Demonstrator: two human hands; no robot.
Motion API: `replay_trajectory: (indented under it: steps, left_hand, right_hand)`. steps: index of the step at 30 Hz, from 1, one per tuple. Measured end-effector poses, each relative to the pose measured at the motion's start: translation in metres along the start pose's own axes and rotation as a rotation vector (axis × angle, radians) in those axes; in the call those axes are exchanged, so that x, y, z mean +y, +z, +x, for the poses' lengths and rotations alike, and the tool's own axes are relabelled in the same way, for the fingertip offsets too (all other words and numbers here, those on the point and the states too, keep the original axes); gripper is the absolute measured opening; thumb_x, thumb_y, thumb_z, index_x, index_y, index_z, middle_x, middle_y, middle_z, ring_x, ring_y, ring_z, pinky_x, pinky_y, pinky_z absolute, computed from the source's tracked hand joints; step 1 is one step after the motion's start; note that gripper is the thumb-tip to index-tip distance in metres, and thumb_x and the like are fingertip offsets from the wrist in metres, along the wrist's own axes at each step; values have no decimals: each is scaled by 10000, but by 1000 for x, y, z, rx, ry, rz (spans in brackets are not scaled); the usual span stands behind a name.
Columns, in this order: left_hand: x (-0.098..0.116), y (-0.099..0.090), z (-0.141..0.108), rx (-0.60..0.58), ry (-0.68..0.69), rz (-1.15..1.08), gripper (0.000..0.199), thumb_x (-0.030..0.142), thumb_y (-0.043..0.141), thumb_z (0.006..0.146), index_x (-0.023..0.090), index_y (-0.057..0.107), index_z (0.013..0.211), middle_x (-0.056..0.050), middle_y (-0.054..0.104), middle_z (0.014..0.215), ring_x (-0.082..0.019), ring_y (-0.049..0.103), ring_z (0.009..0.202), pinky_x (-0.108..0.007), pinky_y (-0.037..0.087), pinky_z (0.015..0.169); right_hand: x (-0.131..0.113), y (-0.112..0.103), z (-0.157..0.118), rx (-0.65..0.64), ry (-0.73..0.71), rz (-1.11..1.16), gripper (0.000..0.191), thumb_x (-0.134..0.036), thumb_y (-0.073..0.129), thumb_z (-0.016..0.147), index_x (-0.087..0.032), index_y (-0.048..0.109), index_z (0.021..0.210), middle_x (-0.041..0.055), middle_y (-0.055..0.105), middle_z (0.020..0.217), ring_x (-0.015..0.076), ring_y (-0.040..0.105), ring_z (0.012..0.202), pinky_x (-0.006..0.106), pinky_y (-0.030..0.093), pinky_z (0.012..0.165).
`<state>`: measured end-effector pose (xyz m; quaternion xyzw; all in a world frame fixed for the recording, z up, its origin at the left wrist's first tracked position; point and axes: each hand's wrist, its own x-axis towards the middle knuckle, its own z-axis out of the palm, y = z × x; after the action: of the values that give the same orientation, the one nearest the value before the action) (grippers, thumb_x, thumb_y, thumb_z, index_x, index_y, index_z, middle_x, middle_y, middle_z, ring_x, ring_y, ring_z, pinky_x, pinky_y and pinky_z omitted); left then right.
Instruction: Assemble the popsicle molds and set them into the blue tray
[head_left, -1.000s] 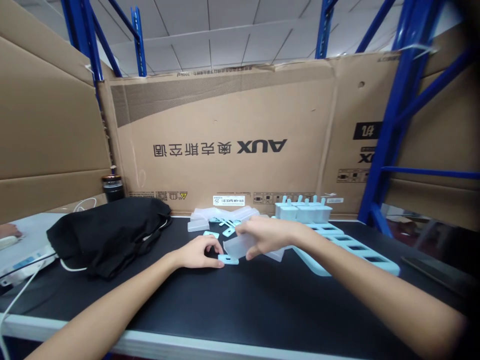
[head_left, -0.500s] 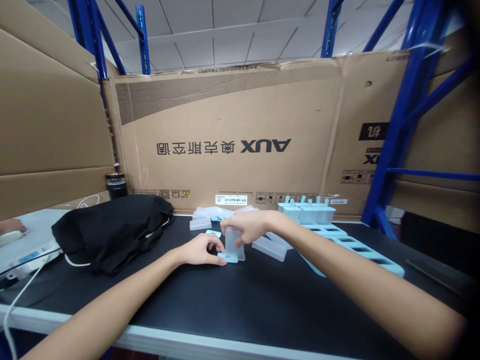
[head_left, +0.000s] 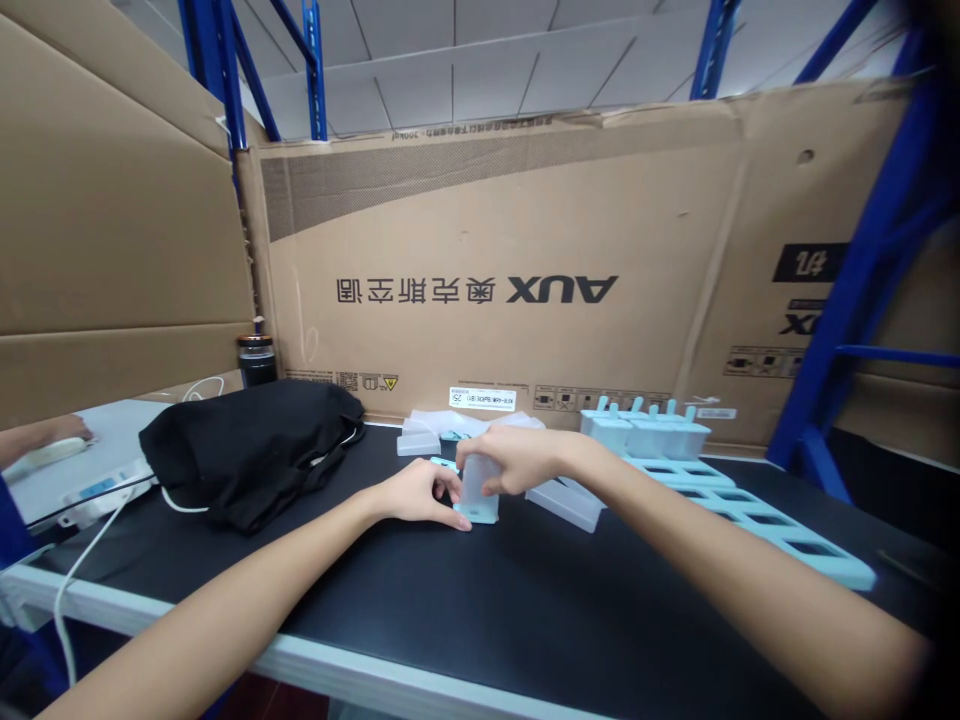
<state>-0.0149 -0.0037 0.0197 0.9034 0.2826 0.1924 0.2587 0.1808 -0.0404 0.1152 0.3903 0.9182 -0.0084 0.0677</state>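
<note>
My right hand [head_left: 517, 458] grips a translucent popsicle mold [head_left: 475, 488] from above, fingers around its sides. The mold stands upright on the black tabletop, its lower end against a light blue lid [head_left: 484, 519]. My left hand [head_left: 416, 492] is closed at the left end of that lid, thumb in front and fingers behind. Part of the lid is hidden by the fingers. Just right of my right hand lie loose translucent molds [head_left: 566, 503]. Another translucent mold [head_left: 418, 443] lies behind my left hand, near a light blue piece [head_left: 444, 463].
At the back right, several filled-in molds with blue sticks [head_left: 649, 432] stand together by a light blue slotted tray [head_left: 817, 562]. A black cloth bag [head_left: 255, 445] lies left, before a dark jar [head_left: 256, 362]. Another person's hand [head_left: 64, 432] rests at far left. Cardboard [head_left: 450, 220] walls the back.
The mold in my right hand now lines up over the blue lid, which earlier stuck out to its left. The camera view has shifted, so the scene sits further right.
</note>
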Motion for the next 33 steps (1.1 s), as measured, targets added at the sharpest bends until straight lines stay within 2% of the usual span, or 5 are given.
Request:
replay_trajectory:
  steps: [16,20,27,30,33]
  left_hand:
    - [-3,0,-1,8,79,-19,379,457,745,645,158,678,867,11,550,700,-99,428,607,-216,330,557]
    - [-2,1,0,30,104,-18,339,411,750,647,152,648,841,14,536,724,-99,422,623,-215,337,565]
    - [-10,-8,-1,-16,35,-195,298,390,704,708,144,620,855,11,548,726,-107,488,656,-225,377,621]
    - [-11,-17,-1,98,19,-385,288,375,689,728,148,586,870,-11,590,826,-131,543,749,-249,416,700]
    - [-8,-28,-1,352,25,-503,296,375,667,753,158,555,920,-18,585,882,-144,552,814,-255,424,740]
  right_hand:
    - [-16,11,4,4,43,-23,382,-225,588,693,-225,551,1073,33,591,747,160,516,645,235,280,519]
    - [-19,17,5,38,80,-61,376,-257,588,693,-195,544,1061,54,596,760,173,527,634,242,276,510]
    - [-6,30,-4,213,19,191,350,-353,538,802,-201,488,1113,31,598,805,167,543,716,240,329,565]
    - [1,35,-13,275,59,259,323,-448,432,874,-184,519,1038,43,609,838,159,539,711,252,350,606]
    - [14,35,-18,273,100,268,416,-462,274,933,-172,572,907,51,619,812,149,537,695,255,349,625]
